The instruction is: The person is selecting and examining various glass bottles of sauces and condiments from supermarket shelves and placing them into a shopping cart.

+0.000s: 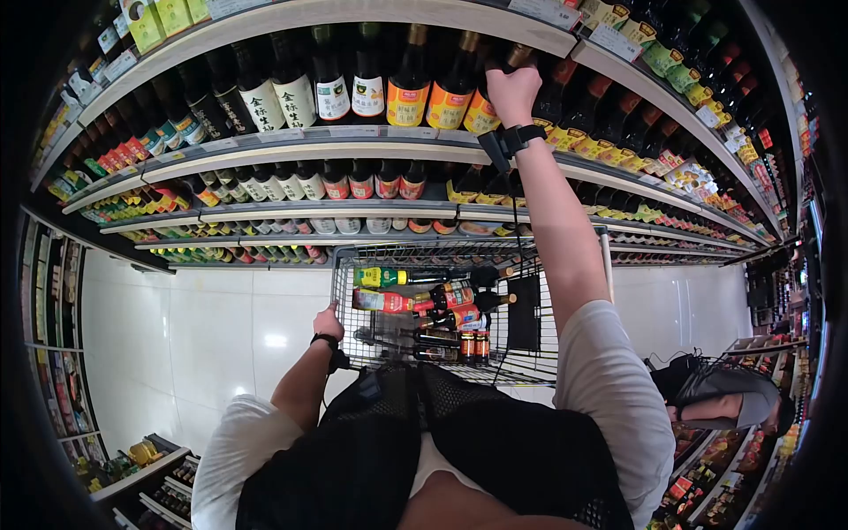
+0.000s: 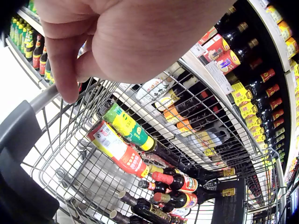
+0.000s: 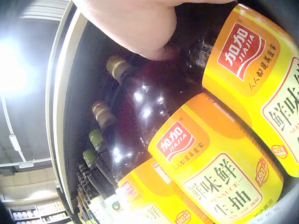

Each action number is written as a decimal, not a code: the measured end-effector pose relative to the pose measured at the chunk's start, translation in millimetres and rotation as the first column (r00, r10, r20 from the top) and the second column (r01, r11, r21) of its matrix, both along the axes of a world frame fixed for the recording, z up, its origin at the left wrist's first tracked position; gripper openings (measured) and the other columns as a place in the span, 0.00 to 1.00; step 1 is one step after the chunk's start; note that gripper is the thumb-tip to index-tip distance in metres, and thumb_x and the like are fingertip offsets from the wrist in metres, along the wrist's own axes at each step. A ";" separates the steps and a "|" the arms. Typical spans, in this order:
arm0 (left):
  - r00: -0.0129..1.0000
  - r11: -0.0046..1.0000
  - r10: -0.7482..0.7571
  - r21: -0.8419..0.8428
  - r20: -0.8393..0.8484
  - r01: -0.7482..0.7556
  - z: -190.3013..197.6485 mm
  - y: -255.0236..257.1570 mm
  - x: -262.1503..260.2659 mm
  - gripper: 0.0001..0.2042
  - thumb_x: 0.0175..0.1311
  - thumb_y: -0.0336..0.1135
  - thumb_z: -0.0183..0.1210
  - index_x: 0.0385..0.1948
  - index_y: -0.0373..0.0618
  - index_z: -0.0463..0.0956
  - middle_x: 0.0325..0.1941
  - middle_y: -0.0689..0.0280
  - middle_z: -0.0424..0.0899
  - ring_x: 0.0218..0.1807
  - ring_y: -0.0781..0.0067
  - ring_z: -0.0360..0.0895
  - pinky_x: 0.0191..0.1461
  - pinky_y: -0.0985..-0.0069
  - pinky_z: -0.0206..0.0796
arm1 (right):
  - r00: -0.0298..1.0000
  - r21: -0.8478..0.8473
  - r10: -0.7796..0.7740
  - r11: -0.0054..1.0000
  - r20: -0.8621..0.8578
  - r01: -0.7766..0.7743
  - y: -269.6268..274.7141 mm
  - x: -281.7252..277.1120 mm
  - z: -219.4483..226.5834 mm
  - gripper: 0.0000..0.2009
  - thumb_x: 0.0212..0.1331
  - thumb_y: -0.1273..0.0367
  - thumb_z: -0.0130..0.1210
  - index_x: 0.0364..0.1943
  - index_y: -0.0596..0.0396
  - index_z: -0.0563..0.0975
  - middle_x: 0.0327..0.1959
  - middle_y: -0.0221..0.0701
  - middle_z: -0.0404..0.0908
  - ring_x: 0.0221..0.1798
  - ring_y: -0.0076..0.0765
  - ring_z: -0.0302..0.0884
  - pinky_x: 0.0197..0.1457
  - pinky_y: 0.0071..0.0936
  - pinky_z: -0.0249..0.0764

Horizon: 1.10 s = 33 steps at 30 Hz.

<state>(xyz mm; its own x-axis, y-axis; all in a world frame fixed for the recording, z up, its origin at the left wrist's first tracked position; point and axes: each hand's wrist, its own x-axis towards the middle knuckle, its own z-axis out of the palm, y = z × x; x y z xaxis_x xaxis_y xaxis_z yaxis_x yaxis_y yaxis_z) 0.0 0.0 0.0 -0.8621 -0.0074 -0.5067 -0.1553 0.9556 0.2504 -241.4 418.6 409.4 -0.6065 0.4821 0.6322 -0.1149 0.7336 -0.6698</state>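
Observation:
My right hand [image 1: 514, 93] reaches up to the shelf and grips the neck of a soy sauce bottle [image 1: 482, 115] with an orange-and-yellow label. In the right wrist view the thumb [image 3: 154, 37] covers part of the dark glass, close beside a matching soy sauce bottle [image 3: 219, 172]. Lower down, my left hand [image 1: 328, 323] holds the rim of the wire shopping cart [image 1: 338, 274], its fingers bent over the bar in the left wrist view. Inside the cart lie several bottles, among them a green-and-yellow one [image 2: 128, 126] and a red-labelled one [image 2: 119, 149].
Shelves of sauce bottles [image 1: 287, 97] run across the front, with a shelf edge [image 1: 389, 137] below the upper row. Two small jars [image 1: 474, 346] stand in the cart's near end. At the right behind, another person [image 1: 729, 397] is near more shelves. White tiled floor [image 1: 203, 309] lies left.

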 end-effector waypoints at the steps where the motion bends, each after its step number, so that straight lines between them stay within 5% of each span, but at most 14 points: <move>1: 1.000 1.000 0.005 0.022 -0.016 -0.005 -3.0 -1.9 -0.3 0.32 0.60 0.24 0.55 0.70 0.60 0.70 0.47 0.49 0.87 0.53 0.46 0.84 0.60 0.56 0.76 | 1.000 -0.006 -0.015 1.000 -0.019 0.015 -0.9 2.9 0.6 0.22 0.51 0.65 0.67 0.43 0.71 0.77 0.41 0.53 0.87 0.48 0.60 0.86 0.52 0.42 0.80; 5: 0.997 0.995 -0.076 0.063 -0.002 0.076 -4.2 -9.9 -1.4 0.32 0.58 0.25 0.57 0.69 0.59 0.71 0.45 0.50 0.88 0.50 0.47 0.85 0.56 0.55 0.78 | 0.985 -0.055 -0.016 0.998 -0.171 0.007 -6.5 17.0 -6.2 0.17 0.49 0.67 0.64 0.35 0.69 0.73 0.32 0.55 0.84 0.41 0.65 0.83 0.48 0.47 0.79; 7: 0.996 0.992 -0.085 0.094 0.039 0.081 3.2 -13.8 -10.8 0.33 0.56 0.28 0.60 0.69 0.55 0.70 0.48 0.48 0.87 0.52 0.46 0.84 0.59 0.56 0.77 | 0.965 -0.091 0.038 0.994 -0.259 -0.063 -13.5 26.5 -4.3 0.15 0.51 0.68 0.64 0.37 0.63 0.73 0.31 0.47 0.84 0.38 0.61 0.83 0.46 0.44 0.78; 11: 0.966 0.936 -0.233 0.244 -0.109 0.253 22.6 -10.7 -40.9 0.33 0.56 0.44 0.67 0.66 0.43 0.73 0.55 0.45 0.84 0.58 0.45 0.82 0.64 0.58 0.74 | 0.940 -0.097 0.073 0.989 -0.333 -0.111 -22.3 42.5 -4.0 0.12 0.54 0.70 0.63 0.37 0.60 0.72 0.29 0.42 0.83 0.35 0.56 0.84 0.43 0.39 0.78; 15: 0.933 0.858 -0.179 0.414 -0.313 0.303 123.1 31.1 -69.9 0.30 0.59 0.47 0.67 0.61 0.41 0.76 0.53 0.45 0.85 0.56 0.46 0.83 0.61 0.58 0.74 | 0.868 -0.112 0.120 0.974 -0.481 -0.197 -27.9 56.7 5.4 0.11 0.56 0.72 0.65 0.37 0.59 0.73 0.29 0.34 0.83 0.33 0.32 0.83 0.43 0.30 0.79; 17: 0.932 0.859 -0.160 0.420 -0.327 0.294 193.1 58.3 -76.9 0.31 0.59 0.43 0.69 0.63 0.38 0.74 0.55 0.49 0.86 0.57 0.55 0.84 0.60 0.64 0.76 | 0.840 -0.103 0.130 0.971 -0.526 -0.214 -30.8 71.5 20.8 0.11 0.55 0.73 0.65 0.37 0.60 0.73 0.30 0.33 0.83 0.33 0.31 0.83 0.43 0.28 0.79; 19: 0.880 0.756 -0.061 0.554 -0.471 0.349 238.4 77.6 -80.9 0.29 0.57 0.43 0.70 0.60 0.41 0.76 0.52 0.47 0.86 0.55 0.49 0.84 0.58 0.62 0.76 | 0.842 -0.089 0.097 0.982 -0.531 -0.169 -28.5 84.7 32.2 0.11 0.55 0.74 0.64 0.37 0.59 0.74 0.30 0.32 0.82 0.33 0.28 0.82 0.43 0.27 0.78; 23: 0.766 0.600 0.042 0.629 -0.642 0.495 338.4 114.8 -75.1 0.38 0.54 0.39 0.73 0.68 0.42 0.67 0.55 0.49 0.84 0.58 0.53 0.83 0.60 0.63 0.75 | 0.838 -0.163 0.197 0.934 -0.508 -0.318 -26.7 117.2 51.1 0.10 0.56 0.76 0.63 0.38 0.60 0.72 0.30 0.31 0.81 0.34 0.28 0.84 0.41 0.25 0.78; 25: 0.699 0.543 0.058 0.610 -0.713 0.577 362.9 129.2 -71.8 0.44 0.53 0.37 0.75 0.74 0.49 0.59 0.65 0.52 0.79 0.65 0.57 0.78 0.64 0.62 0.74 | 0.790 -0.360 0.354 0.745 -0.501 -0.562 -39.3 143.0 65.6 0.10 0.57 0.78 0.60 0.40 0.62 0.70 0.30 0.34 0.81 0.35 0.32 0.87 0.41 0.27 0.81; 27: 0.715 0.470 0.040 0.644 -0.698 0.603 387.0 143.4 -61.2 0.51 0.49 0.36 0.77 0.77 0.50 0.53 0.73 0.51 0.70 0.71 0.54 0.71 0.69 0.60 0.69 | 0.782 -0.529 0.416 0.577 -0.465 -0.622 -50.8 166.0 73.6 0.10 0.58 0.80 0.58 0.39 0.61 0.70 0.31 0.38 0.82 0.35 0.36 0.88 0.41 0.30 0.84; 29: 0.671 0.387 0.057 0.636 -0.739 0.667 399.4 157.0 -48.5 0.52 0.45 0.38 0.77 0.75 0.41 0.55 0.71 0.48 0.70 0.68 0.51 0.73 0.71 0.62 0.66 | 0.768 -0.570 0.490 0.518 -0.413 -0.638 -56.6 178.0 70.4 0.09 0.58 0.80 0.59 0.38 0.60 0.70 0.30 0.39 0.83 0.34 0.37 0.88 0.40 0.31 0.84; 31: 0.651 0.338 0.059 0.629 -0.756 0.700 396.7 169.5 -38.3 0.53 0.42 0.38 0.78 0.75 0.42 0.56 0.69 0.47 0.72 0.69 0.46 0.72 0.71 0.59 0.65 | 0.762 -0.634 0.522 0.451 -0.383 -0.628 -66.1 192.2 66.5 0.08 0.59 0.78 0.59 0.36 0.60 0.71 0.29 0.39 0.83 0.34 0.37 0.88 0.40 0.30 0.84; 33: 0.580 0.446 0.049 0.537 -0.813 0.716 393.8 173.9 -25.7 0.51 0.43 0.35 0.76 0.74 0.43 0.57 0.64 0.46 0.77 0.65 0.44 0.75 0.68 0.59 0.68 | 0.786 -0.673 0.516 0.449 -0.342 -0.588 -74.0 205.0 60.9 0.06 0.60 0.76 0.60 0.34 0.62 0.73 0.29 0.38 0.83 0.34 0.35 0.87 0.39 0.30 0.84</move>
<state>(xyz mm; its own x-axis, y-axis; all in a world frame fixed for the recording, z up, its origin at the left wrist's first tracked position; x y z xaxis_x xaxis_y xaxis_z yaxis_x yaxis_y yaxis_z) -25.7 173.9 393.8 -0.7021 0.4074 0.5840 0.6915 0.1945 0.6957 -36.4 344.7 470.3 -0.8821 0.3649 0.2979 -0.3921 -0.2181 -0.8937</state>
